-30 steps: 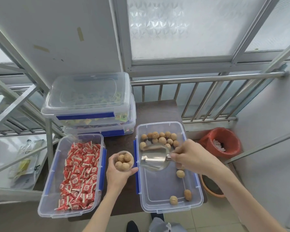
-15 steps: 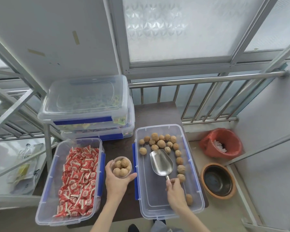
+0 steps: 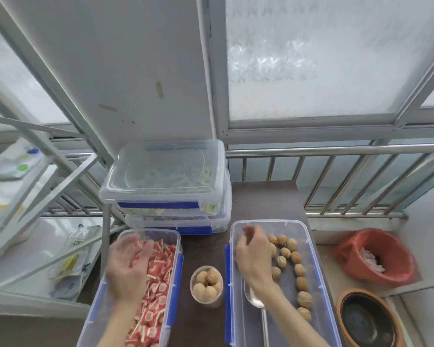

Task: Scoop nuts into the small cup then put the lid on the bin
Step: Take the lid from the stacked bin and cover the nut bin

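The small clear cup stands on the dark table between the two open bins, filled with several walnuts. The clear nut bin on the right holds several loose walnuts and the metal scoop, which lies in it partly under my right forearm. My right hand hovers over the bin's far left part, fingers loosely curled, holding nothing. My left hand is spread open above the bin of red candies. A lid tops the stacked bins behind.
A metal railing runs behind the table. To the right on the floor are a red-bagged waste basket and a brown clay pot. A slanted metal frame and packets on a shelf stand at the left.
My left hand let go of the cup, which now stands on the table. My right hand released the scoop, left lying in the nut bin. Both hands moved forward and up.
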Demonstrator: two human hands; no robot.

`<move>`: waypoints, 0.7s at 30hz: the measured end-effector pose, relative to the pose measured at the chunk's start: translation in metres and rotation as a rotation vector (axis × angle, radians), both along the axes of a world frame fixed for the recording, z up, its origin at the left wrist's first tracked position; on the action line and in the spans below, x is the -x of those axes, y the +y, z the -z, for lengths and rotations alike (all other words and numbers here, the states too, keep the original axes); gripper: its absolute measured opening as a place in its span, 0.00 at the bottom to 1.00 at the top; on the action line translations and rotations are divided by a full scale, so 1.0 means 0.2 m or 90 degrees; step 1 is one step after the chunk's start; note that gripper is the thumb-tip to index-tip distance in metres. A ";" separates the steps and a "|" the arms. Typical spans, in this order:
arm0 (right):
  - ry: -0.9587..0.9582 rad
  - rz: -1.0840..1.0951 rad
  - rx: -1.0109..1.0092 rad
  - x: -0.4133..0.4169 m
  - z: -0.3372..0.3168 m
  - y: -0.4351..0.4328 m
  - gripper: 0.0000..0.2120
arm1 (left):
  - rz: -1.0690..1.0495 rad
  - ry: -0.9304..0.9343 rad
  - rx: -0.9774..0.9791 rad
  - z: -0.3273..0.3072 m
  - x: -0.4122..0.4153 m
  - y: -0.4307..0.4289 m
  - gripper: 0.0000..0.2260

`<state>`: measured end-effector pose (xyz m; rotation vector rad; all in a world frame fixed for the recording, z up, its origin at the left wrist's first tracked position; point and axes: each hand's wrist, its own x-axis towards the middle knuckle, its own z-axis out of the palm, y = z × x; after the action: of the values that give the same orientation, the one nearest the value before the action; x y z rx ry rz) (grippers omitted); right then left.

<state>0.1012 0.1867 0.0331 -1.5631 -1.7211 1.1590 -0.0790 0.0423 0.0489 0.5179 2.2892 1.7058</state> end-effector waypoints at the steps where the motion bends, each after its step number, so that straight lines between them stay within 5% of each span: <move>1: 0.039 -0.024 -0.012 0.12 -0.06 0.11 0.09 | -0.039 0.029 0.001 -0.05 0.11 0.06 0.18; 5: 0.019 -0.072 0.019 0.52 -0.17 0.47 0.27 | -0.135 0.019 0.082 -0.17 0.58 0.34 0.31; 10: -0.028 -0.080 0.157 0.73 -0.10 0.57 0.38 | -0.093 -0.171 0.178 -0.15 0.92 0.51 0.36; 16: 0.030 0.010 0.131 0.72 -0.13 0.53 0.30 | -0.096 -0.099 0.172 -0.15 0.87 0.47 0.23; 21: 0.172 0.020 0.107 0.36 -0.29 0.49 0.24 | -0.129 -0.139 0.078 -0.23 0.55 0.36 0.28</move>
<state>0.0286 0.2857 0.0904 -1.4447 -1.4508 1.4565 -0.1896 0.1133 0.0942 0.0711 2.3312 1.6027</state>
